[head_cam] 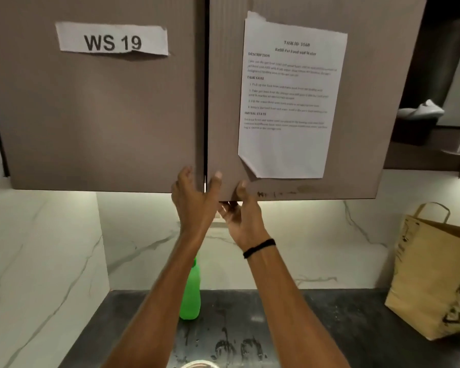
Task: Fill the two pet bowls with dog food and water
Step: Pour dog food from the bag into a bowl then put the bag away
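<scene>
Both our forearms rise up the middle of the view, and at the very bottom edge a pale rounded rim [199, 363] peeks in, too cut off for us to say whether it is a pet bowl. We see 2 big grey-brown cabinet doors: the left door [96, 115] labelled WS 19, the right door [356, 102] carrying a printed task sheet [290, 102], its small text mostly unreadable. Our left hand [194, 200] curls over the left door's lower inner corner; our right hand [241, 211] hooks under the right door's bottom edge, thumb in front, fingertips hidden. Only a thin gap splits the doors. Down on the dark counter [329, 328], a brown paper bag [433, 274] stands right, contents unseen. Our left arm half hides a green bottle [191, 296].
</scene>
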